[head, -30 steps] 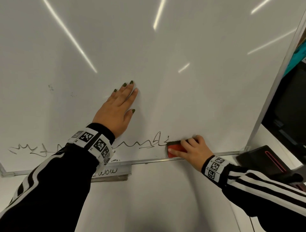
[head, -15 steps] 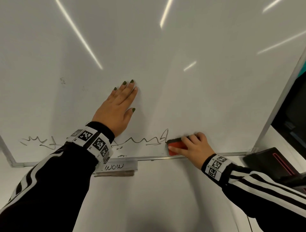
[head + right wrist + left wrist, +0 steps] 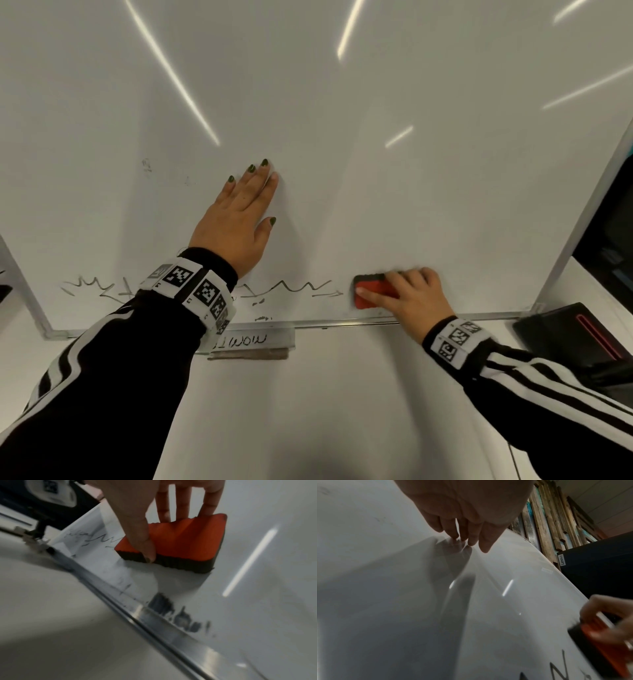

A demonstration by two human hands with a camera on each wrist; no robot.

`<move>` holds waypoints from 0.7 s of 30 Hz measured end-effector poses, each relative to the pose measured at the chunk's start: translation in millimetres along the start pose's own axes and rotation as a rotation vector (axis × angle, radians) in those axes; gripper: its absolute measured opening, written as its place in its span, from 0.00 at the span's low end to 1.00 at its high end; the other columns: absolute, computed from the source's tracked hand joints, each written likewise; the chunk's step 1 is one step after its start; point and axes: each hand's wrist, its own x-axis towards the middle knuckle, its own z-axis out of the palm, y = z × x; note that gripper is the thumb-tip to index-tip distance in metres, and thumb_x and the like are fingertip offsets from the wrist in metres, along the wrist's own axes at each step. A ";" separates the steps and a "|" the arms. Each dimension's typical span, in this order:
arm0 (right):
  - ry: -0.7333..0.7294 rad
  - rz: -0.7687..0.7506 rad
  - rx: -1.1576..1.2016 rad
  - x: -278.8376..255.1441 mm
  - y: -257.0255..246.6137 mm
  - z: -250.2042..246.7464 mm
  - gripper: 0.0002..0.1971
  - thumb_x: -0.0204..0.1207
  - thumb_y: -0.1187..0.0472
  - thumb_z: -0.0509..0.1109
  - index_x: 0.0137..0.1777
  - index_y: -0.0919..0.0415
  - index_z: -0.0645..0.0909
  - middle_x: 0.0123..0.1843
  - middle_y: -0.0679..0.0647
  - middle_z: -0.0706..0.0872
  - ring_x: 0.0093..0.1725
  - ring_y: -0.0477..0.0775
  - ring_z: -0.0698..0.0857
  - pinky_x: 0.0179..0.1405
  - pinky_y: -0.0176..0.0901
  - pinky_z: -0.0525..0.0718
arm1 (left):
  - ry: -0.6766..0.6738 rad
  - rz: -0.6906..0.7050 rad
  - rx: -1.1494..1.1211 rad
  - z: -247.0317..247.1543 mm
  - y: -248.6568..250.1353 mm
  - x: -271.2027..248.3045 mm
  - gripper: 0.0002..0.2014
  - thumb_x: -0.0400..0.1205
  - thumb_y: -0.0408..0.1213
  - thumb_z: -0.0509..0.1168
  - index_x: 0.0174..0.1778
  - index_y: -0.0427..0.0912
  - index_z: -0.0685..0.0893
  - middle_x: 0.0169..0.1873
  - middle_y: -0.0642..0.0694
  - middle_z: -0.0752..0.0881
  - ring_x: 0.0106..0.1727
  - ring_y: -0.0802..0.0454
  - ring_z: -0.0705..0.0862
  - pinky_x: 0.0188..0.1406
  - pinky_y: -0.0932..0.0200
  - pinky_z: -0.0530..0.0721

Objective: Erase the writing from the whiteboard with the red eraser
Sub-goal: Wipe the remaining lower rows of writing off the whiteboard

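Note:
A large whiteboard (image 3: 342,102) fills the head view. A line of black scribbled writing (image 3: 291,287) runs along its lower part, partly behind my left wrist. My right hand (image 3: 407,294) grips the red eraser (image 3: 371,294) with its black felt flat on the board, just right of the writing's end. In the right wrist view my thumb and fingers (image 3: 142,534) pinch the eraser (image 3: 180,540) across its sides. My left hand (image 3: 239,219) lies flat on the board above the writing, fingers straight; its fingertips (image 3: 471,539) touch the whiteboard (image 3: 505,601).
The board's metal bottom frame (image 3: 342,322) runs just under the eraser, with dark smudges (image 3: 175,615) beside it. A small labelled tray (image 3: 250,344) hangs below the frame. A black device (image 3: 568,332) and a dark monitor (image 3: 599,563) stand past the board's right edge.
The tall stroke at the right end of the writing is gone beside the eraser. The eraser has stayed near the line's right end. The left hand has stayed in place.

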 end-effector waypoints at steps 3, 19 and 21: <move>0.011 0.115 -0.001 -4.4 17.0 -7.8 0.38 0.61 0.71 0.71 0.68 0.35 0.70 0.55 0.54 0.78 0.47 0.58 0.72 0.51 0.56 0.67 | -0.001 -0.019 0.000 -4.1 -5.7 -5.0 0.30 0.85 0.39 0.53 0.82 0.44 0.48 0.79 0.56 0.42 0.79 0.63 0.41 0.75 0.69 0.32; -0.042 -0.030 0.068 4.7 -18.3 9.2 0.26 0.74 0.64 0.59 0.69 0.38 0.71 0.53 0.55 0.84 0.42 0.59 0.78 0.49 0.55 0.70 | -0.044 -0.046 -0.016 -0.1 -6.7 -10.3 0.31 0.85 0.38 0.54 0.82 0.46 0.47 0.80 0.56 0.42 0.79 0.62 0.41 0.78 0.61 0.39; -0.062 -0.056 0.033 -15.3 4.3 5.7 0.27 0.74 0.66 0.58 0.69 0.38 0.71 0.54 0.55 0.82 0.42 0.59 0.78 0.49 0.55 0.69 | -0.044 -0.043 -0.015 0.3 -7.8 -10.1 0.31 0.85 0.38 0.54 0.82 0.47 0.47 0.79 0.57 0.40 0.79 0.63 0.41 0.78 0.61 0.39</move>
